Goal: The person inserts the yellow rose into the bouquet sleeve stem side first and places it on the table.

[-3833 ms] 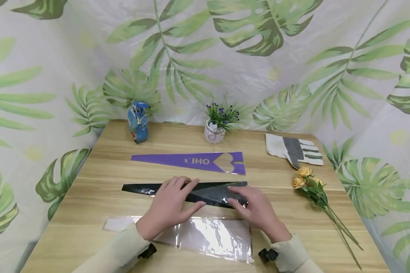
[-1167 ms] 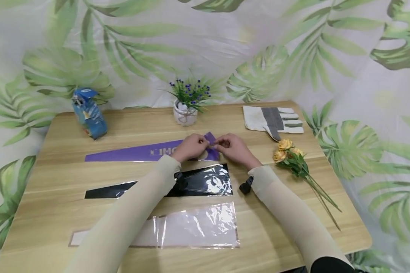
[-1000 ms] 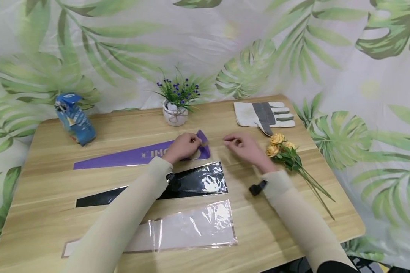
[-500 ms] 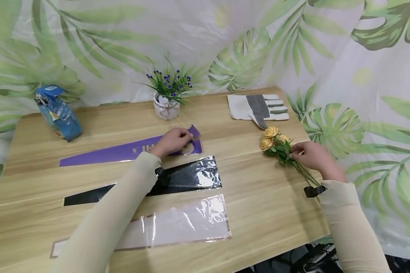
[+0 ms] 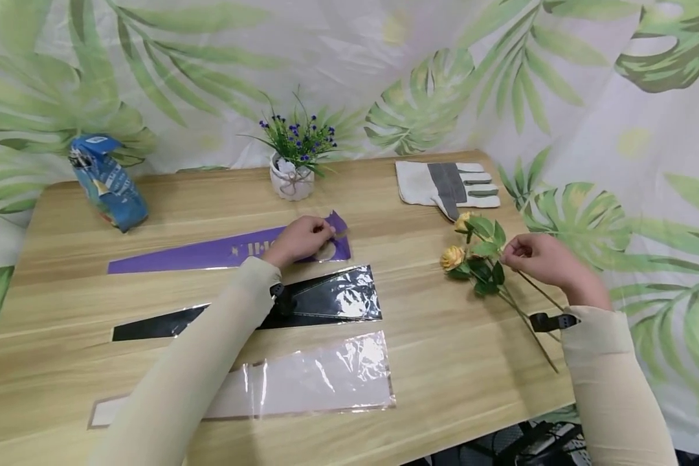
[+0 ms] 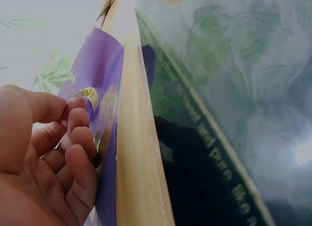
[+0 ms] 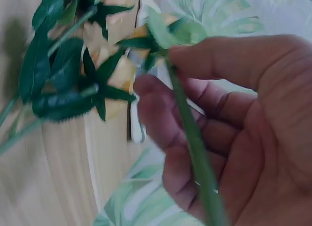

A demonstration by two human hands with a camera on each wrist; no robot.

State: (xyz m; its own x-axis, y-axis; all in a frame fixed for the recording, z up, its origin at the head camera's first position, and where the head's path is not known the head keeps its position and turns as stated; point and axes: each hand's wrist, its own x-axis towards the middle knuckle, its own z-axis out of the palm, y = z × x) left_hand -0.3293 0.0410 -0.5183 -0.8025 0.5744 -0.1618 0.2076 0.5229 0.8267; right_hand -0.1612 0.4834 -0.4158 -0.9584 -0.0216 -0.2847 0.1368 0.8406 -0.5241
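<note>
My left hand [image 5: 300, 240] pinches the wide end of a purple printed flower sleeve [image 5: 198, 252], whose mouth edge stands raised off the table. In the left wrist view its thumb and index finger meet at the purple film [image 6: 100, 55]. My right hand [image 5: 543, 260] pinches the green stem [image 7: 187, 123] of one yellow rose [image 5: 463, 222] just below its head. That rose is lifted apart from other yellow roses [image 5: 453, 258] lying on the table. A black sleeve [image 5: 332, 299] and a clear sleeve [image 5: 303, 382] lie flat nearer to me, partly covered by my left forearm.
A white and grey work glove [image 5: 447, 184] lies at the back right. A white pot with purple flowers [image 5: 292, 181] stands at the back middle, a blue bag [image 5: 112, 188] at the back left. Black items [image 5: 536, 443] show below the table's front edge.
My right hand left the purple sleeve, moved right to the roses and lifted one from the bunch. The left hand moved earlier from the black sleeve to the purple one and stays there.
</note>
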